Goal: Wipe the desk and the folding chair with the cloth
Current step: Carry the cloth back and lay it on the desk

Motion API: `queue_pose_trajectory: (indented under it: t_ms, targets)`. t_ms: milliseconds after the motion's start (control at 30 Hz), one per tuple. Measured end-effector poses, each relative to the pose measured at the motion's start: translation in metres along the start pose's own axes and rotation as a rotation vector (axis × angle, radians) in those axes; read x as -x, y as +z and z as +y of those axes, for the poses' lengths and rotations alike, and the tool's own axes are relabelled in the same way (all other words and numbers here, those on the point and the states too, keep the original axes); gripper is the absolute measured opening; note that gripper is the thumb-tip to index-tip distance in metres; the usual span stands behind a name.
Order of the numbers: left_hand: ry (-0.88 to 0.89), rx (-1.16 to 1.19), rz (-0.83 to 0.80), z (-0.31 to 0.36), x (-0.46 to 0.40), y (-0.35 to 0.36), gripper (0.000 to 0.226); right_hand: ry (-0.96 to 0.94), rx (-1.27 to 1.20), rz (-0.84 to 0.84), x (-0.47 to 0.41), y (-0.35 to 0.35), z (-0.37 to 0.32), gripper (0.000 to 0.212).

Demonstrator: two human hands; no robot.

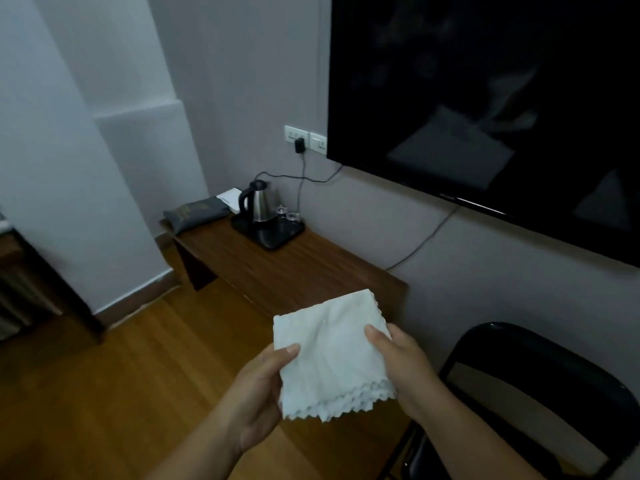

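Observation:
A folded white cloth (330,355) with scalloped edges is held flat in front of me, above the floor and the near end of the desk. My left hand (263,386) grips its left edge with the thumb on top. My right hand (401,358) grips its right edge the same way. The dark wooden desk (298,268) runs along the grey wall ahead. The black folding chair (540,386) stands at the lower right, beside the desk's near end, its curved back towards the wall.
On the desk's far end sit a black tray (268,233) with a steel kettle (259,202) and two upturned glasses (286,214), a grey pouch (197,213) and a white box (230,197). A large dark TV (485,98) hangs above; cables trail from wall sockets (304,138).

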State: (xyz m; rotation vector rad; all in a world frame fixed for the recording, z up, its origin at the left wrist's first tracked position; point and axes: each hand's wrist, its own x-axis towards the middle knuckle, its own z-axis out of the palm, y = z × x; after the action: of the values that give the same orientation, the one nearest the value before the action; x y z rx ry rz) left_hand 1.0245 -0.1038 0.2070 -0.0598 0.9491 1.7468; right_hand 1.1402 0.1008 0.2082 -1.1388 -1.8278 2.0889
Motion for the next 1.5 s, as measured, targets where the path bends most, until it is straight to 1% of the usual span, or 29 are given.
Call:
queue_pose_trajectory:
  t_ms: [100,167,267,500,600,833,967,1033,1167,1233,1300,1367,1433,1500]
  targets:
    - [0.076,-0.064,0.116,0.044,0.013,-0.044,0.039,-0.031,0.12,0.048,-0.009,0.067,-0.012,0.034]
    - [0.131,-0.112,0.153,0.073,0.02,-0.07,0.033,-0.06,0.152,0.072,-0.017,0.108,-0.021,0.032]
    - [0.199,-0.167,0.185,0.113,0.029,-0.101,0.032,-0.086,0.131,0.078,-0.028,0.16,-0.032,0.028]
    - [0.294,-0.237,0.263,0.197,0.025,-0.159,0.03,-0.116,0.138,0.084,-0.071,0.255,-0.055,0.027]
    - [0.319,-0.251,0.303,0.234,0.009,-0.18,0.03,-0.133,0.142,0.085,-0.102,0.288,-0.067,0.022]
    - [0.353,-0.309,0.376,0.332,-0.051,-0.241,0.03,-0.104,0.068,0.062,-0.204,0.368,-0.092,0.031]
    - [0.36,-0.38,0.475,0.393,-0.093,-0.277,0.027,-0.064,0.053,0.046,-0.272,0.418,-0.11,0.025]
    - [0.364,-0.406,0.543,0.421,-0.113,-0.295,0.025,-0.052,0.084,0.046,-0.302,0.444,-0.12,0.023]
    - [0.35,-0.455,0.623,0.482,-0.148,-0.333,0.024,-0.053,0.175,0.069,-0.36,0.497,-0.145,0.027]
    - [0.328,-0.496,0.61,0.512,-0.165,-0.353,0.027,-0.043,0.204,0.085,-0.387,0.522,-0.153,0.03]
    - [0.3,-0.541,0.573,0.544,-0.186,-0.374,0.025,-0.037,0.233,0.117,-0.416,0.544,-0.157,0.03]
    - [0.253,-0.587,0.504,0.577,-0.211,-0.398,0.028,-0.02,0.221,0.164,-0.444,0.565,-0.159,0.026]
    - [0.18,-0.667,0.411,0.606,-0.237,-0.422,0.039,0.027,0.191,0.219,-0.467,0.584,-0.159,0.024]
    - [0.106,-0.729,0.327,0.633,-0.264,-0.443,0.038,0.092,0.148,0.278,-0.485,0.602,-0.161,0.025]
